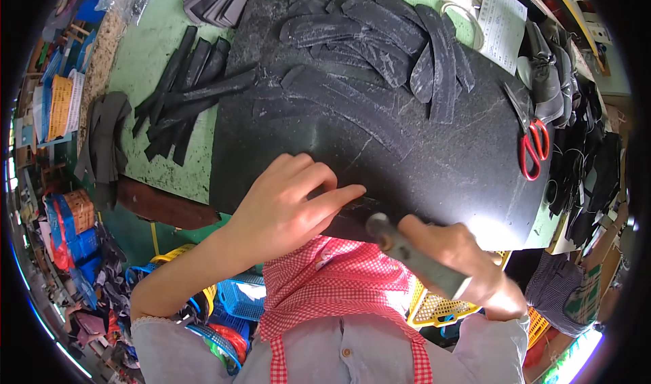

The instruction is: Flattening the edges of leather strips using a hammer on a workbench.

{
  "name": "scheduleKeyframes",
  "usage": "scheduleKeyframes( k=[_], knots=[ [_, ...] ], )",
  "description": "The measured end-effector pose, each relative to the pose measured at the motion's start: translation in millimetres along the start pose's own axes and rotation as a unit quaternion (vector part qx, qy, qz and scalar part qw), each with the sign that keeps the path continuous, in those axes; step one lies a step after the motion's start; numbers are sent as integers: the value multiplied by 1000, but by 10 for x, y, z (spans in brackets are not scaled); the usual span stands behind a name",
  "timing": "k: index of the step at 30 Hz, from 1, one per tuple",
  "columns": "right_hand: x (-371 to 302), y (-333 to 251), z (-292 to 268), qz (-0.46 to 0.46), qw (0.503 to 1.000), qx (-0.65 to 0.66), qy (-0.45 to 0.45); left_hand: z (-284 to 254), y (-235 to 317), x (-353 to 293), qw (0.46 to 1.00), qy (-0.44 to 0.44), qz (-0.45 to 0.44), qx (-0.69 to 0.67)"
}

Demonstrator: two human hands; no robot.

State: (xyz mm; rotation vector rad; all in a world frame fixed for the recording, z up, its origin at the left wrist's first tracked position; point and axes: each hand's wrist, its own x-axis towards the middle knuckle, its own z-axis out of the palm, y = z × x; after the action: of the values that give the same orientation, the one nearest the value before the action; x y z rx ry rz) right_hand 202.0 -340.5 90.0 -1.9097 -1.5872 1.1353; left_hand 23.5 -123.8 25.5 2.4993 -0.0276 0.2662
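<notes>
The right hand (451, 248) was closed round a grey tool (422, 262), whose long axis slanted from a rounded metal end, at upper left, down toward the right wrist. That end sat just right of the left hand (291, 197) and nearer the body than its outstretched digit. The left hand was half curled over the near edge of a black mat (461, 174); whether it pinched anything could not be told. Beyond the 2 hands, nearer the left, lay 1 curved black strip (352, 109), slanting down rightward, below a heap of black strips (380, 31). The tool and right hand were blurred, and the left fingers hid what was underneath.
</notes>
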Motion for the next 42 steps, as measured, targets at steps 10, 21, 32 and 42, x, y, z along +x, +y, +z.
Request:
scheduleKeyframes(
  k=[10,21,32,42],
  knots=[
    [-73,67,198,28,999,-21,12,138,-220,270,994,15,91,-61],
    [-29,53,81,28,994,-81,70,115,-181,241,980,-2,194,41],
    [123,-63,35,-13,995,-82,50,96,-199,30,985,75,131,81],
    [317,-99,14,-26,997,-62,-26,-35,-332,-47,998,47,48,-4]
  ],
)
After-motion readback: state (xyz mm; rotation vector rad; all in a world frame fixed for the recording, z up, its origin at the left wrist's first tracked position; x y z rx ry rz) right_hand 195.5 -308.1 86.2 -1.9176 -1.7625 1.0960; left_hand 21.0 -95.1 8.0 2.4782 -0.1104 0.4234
